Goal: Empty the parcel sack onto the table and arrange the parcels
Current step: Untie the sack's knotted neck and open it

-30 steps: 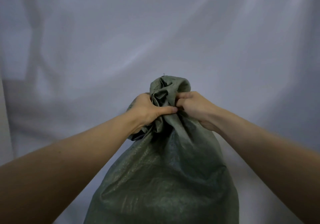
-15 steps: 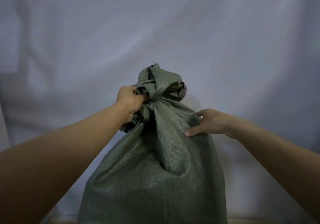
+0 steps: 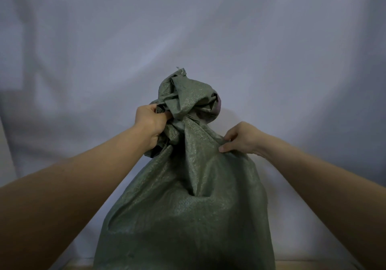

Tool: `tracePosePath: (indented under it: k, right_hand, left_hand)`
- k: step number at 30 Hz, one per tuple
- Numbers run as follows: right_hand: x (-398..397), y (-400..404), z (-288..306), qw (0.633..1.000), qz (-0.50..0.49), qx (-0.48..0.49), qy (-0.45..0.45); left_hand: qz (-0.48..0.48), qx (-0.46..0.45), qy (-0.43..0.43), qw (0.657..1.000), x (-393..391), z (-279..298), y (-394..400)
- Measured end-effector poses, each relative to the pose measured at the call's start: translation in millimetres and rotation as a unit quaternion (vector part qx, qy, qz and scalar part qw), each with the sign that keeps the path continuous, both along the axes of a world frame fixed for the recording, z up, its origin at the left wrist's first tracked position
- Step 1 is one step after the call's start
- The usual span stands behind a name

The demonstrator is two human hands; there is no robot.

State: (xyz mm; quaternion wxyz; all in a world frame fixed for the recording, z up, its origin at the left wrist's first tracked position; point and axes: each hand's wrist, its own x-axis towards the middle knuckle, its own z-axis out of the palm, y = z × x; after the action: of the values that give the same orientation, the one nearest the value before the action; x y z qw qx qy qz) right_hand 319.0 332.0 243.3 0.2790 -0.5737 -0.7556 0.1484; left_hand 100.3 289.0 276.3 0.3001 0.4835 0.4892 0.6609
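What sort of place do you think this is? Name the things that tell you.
Probably a staged recording set, not a real depot: a plain grey cloth backdrop fills the background, with only a green sack on a wooden table.

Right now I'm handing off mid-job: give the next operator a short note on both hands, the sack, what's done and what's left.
Left hand: gripping the bunched neck of the green sack, just below its crumpled top.
Right hand: pinching a fold of cloth on the sack's right shoulder.
Sack: upright, full, neck bunched shut; its base is at the frame's bottom edge, where a strip of table shows.
Done: nothing emptied; no parcels in sight.
Left: open the neck, tip the parcels out, arrange them.
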Motion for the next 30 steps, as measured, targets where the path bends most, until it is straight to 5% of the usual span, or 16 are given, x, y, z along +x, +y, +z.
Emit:
tracePosePath:
  k: [5,10,16,20,23,28,30]
  right_hand:
    - [-5.3,15.9,12.8,0.997,-0.021,0.071,-0.036]
    - [-10.6,15.4,37.0,0.963,-0.083,0.235,0.103]
    - [-11.3,11.1,18.0,0.996,-0.069,-0.018,0.053]
    - [-10.6,6.0,4.2,0.997,-0.066,-0.037,-0.028]
    - [-16.2,12.0,11.6,0.995,-0.069,-0.015,0.069]
    - [-32.8,28.8,31.3,0.949,-0.093,0.205,0.218]
    - [-37.5,28.1,27.7,0.958,-0.078,0.179,0.211]
  left_hand:
    - [0.007,0.002,-0.026,1.000,-1.4,11.9,8.2]
    - [0.009,0.071,-0.085,0.994,-3.6,43.6,25.1]
    - [0.040,0.021,-0.058,0.997,-7.0,6.9,29.0]
    - [0.039,0.016,-0.073,0.996,-16.2,12.9,30.6]
    - [0.039,0.028,-0.088,0.995,-19.7,26.6,28.6]
    - [0.079,0.094,-0.102,0.987,-36.4,55.4,24.4]
    - [0.091,0.085,-0.084,0.989,-44.8,44.0,19.8]
